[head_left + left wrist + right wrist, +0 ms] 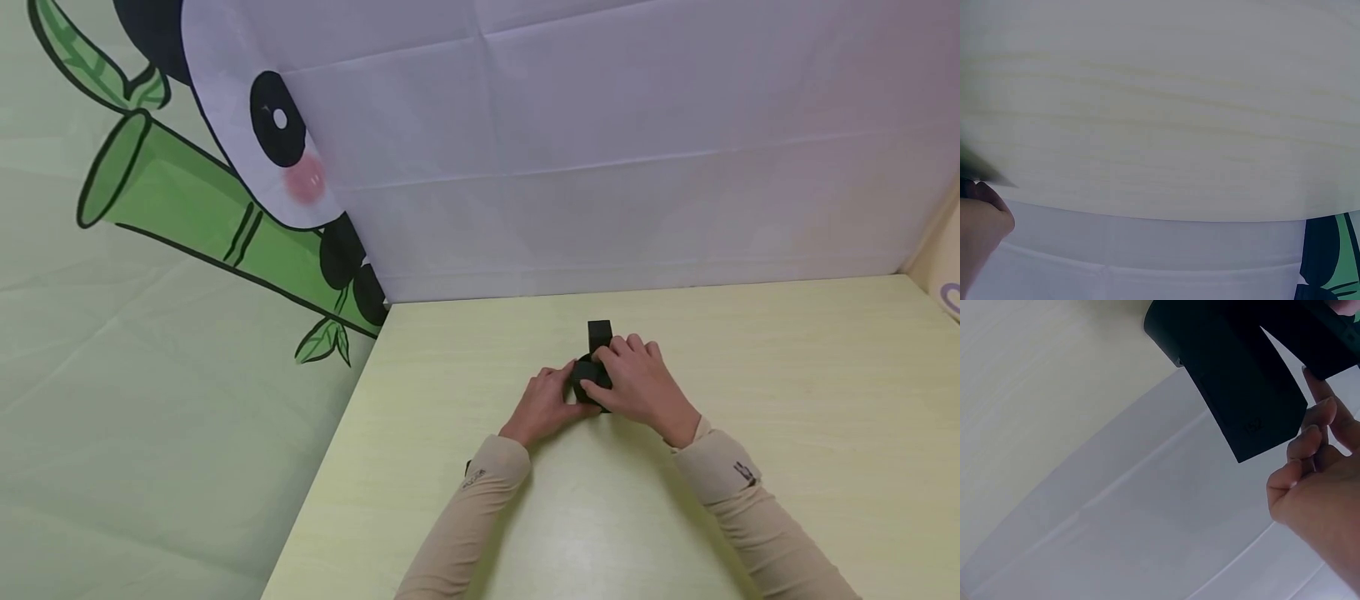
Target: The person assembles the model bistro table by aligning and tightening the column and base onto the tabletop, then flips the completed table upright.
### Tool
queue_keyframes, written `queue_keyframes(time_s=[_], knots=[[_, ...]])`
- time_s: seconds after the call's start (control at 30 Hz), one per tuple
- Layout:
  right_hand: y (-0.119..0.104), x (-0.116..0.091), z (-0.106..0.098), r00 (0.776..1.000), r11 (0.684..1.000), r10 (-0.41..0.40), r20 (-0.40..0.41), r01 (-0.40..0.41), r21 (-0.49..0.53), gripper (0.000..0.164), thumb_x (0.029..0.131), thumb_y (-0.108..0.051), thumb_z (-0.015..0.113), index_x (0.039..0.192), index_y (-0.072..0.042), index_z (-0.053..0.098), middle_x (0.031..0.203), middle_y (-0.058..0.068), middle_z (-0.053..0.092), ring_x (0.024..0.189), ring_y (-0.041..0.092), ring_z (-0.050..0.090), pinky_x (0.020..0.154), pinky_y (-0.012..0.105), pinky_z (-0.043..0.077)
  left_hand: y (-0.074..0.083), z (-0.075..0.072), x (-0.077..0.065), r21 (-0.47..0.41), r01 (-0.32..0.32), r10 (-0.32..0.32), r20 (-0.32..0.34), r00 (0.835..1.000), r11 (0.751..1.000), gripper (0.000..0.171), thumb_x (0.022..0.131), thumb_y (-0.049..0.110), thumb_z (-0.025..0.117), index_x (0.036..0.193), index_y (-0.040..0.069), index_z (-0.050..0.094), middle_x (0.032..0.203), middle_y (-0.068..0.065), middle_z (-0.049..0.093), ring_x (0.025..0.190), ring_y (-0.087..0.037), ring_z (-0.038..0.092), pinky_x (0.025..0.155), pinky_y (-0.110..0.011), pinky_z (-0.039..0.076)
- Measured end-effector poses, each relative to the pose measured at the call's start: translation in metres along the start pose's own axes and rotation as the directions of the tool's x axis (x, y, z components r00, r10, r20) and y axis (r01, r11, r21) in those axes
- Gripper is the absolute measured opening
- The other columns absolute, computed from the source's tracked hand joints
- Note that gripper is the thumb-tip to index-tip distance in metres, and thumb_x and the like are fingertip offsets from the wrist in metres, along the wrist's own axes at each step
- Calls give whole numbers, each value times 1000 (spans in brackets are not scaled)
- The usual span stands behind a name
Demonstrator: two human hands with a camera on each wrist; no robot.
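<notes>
A black object [587, 379] with a rounded body and blocky arms stands on the table, between both hands. My left hand [551, 404] grips its rounded body from the left, thumb in front and fingers behind. From the right, my right hand [641, 383] pinches its upper part between thumb and fingers. One rectangular arm [599, 333] sticks out past the fingers at the back. In the right wrist view a thick black arm [1241, 394] with a small mark near its end shows large, beside a second one at the fingertips. The left wrist view catches only part of the left hand [982, 228].
The pale wood-grain table [795, 400] extends on both sides of the hands. A white cloth backdrop [600, 167] rises at its far edge. Green cloth [150, 417] with a printed panda and bamboo hangs to the left.
</notes>
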State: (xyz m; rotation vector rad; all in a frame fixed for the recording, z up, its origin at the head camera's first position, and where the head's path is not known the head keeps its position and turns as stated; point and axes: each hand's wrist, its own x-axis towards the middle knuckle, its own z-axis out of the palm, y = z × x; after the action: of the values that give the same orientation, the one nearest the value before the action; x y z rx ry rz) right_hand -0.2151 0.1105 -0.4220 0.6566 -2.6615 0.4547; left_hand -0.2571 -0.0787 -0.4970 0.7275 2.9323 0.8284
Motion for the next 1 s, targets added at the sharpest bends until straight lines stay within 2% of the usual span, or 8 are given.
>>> queue_keyframes(time_s=[0.2,0.37,0.47,0.6,0.83,1.0], knots=[[-2,-1,0,1000,1000,12,1,-12,16,41,91,-42,79,98,-3,67,90,12,59,88,35,51,76,50,39,-1,0,1,7,-38,38,-19,999,999,75,86,57,80,148,22,56,116,-1,72,116,-26,58,101,-43,46],[-5,-1,-1,999,999,32,22,-32,12,37,91,-35,77,104,-1,69,94,15,62,88,35,50,79,53,39,0,0,1,8,-36,36,-23,999,999,69,86,54,81,144,24,59,115,0,73,118,-27,58,101,-43,47],[-5,0,1,999,999,30,18,-30,11,36,91,-35,78,100,-2,68,92,13,61,86,34,50,78,52,39,0,0,1,3,-9,9,-24,1000,1000,61,85,54,82,132,18,67,108,-1,72,113,-26,60,97,-41,48],[-5,1,4,1000,1000,27,6,-27,15,41,90,-43,80,93,-4,64,87,9,59,85,33,49,75,48,37,0,0,1,-12,25,-25,-21,999,1000,53,83,56,83,113,13,74,97,-1,68,104,-25,61,92,-39,50],[-4,-1,3,1000,1000,24,5,-24,18,39,91,-40,79,98,-4,67,91,11,61,87,33,49,77,49,37,0,2,2,-4,30,-30,-27,999,1000,54,84,56,82,114,11,74,101,-3,68,102,-24,61,91,-38,51],[-4,1,3,1000,1000,20,-7,-20,-7,39,90,-40,81,91,-6,63,85,9,58,84,32,48,75,49,36,0,2,3,7,29,-29,-23,999,1000,61,83,58,82,119,9,72,105,-4,70,111,-27,61,97,-40,49]])
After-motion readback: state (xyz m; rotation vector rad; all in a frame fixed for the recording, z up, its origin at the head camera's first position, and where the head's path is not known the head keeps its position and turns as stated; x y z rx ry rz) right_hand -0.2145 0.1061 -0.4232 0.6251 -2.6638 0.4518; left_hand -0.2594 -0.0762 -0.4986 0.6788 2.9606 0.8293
